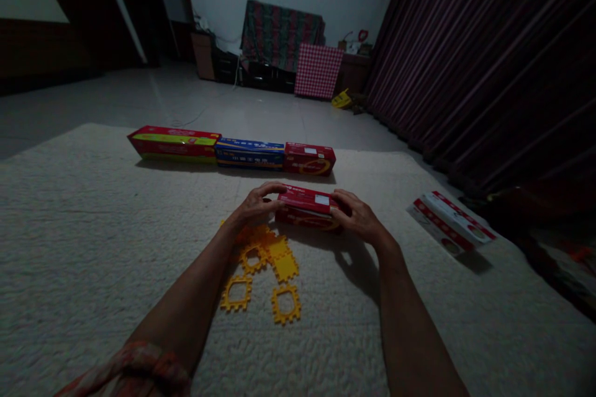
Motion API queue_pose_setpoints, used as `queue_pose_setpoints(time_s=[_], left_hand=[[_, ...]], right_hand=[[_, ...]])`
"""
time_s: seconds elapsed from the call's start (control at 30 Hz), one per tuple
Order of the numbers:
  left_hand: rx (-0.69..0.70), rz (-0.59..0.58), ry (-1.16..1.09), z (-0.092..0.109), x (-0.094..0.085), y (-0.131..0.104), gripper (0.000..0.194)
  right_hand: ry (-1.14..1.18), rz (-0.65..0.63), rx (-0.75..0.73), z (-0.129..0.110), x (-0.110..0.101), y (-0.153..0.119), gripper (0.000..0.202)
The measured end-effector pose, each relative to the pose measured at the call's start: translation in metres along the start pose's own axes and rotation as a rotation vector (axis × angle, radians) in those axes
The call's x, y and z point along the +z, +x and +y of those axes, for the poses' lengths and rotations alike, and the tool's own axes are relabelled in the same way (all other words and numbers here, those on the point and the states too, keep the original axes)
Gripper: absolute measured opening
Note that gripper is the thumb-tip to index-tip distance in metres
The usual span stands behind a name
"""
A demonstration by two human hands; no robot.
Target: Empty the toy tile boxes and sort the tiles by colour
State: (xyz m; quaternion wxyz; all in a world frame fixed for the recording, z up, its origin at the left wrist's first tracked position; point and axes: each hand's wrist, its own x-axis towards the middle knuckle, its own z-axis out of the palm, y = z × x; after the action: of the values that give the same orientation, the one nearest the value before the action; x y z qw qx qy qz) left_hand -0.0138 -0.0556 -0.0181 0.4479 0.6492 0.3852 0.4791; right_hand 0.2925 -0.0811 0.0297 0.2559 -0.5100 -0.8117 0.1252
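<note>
Both my hands hold a red box between them, low over or on the cream quilted mat. My left hand grips its left end, and my right hand grips its right end. Behind it, a red and yellow-green box, a blue box and another red box lie end to end in a row. Several yellow notched plastic pieces lie just in front of my left hand, some square frames and some solid, partly hidden by my left wrist.
A white and red box lies on the right side of the mat. Dark pleated curtains hang at the right. Across the tiled floor are a cloth-covered cabinet and a red checked cloth.
</note>
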Motion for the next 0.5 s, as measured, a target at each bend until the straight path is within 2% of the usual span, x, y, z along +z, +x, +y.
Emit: queue_pose_setpoints(time_s=[0.17,0.37,0.5], left_hand=[[-0.008,-0.005,0.013,0.003,0.0,0.0,0.047],[-0.022,-0.053,0.104,0.014,-0.009,-0.004,0.049],[-0.02,-0.057,0.142,0.016,-0.01,-0.004,0.051]], right_hand=[[0.02,-0.033,-0.004,-0.004,0.003,0.0,0.05],[0.098,-0.075,-0.061,-0.004,0.002,0.002,0.049],[0.149,-0.053,0.001,0.001,0.007,0.008,0.048]])
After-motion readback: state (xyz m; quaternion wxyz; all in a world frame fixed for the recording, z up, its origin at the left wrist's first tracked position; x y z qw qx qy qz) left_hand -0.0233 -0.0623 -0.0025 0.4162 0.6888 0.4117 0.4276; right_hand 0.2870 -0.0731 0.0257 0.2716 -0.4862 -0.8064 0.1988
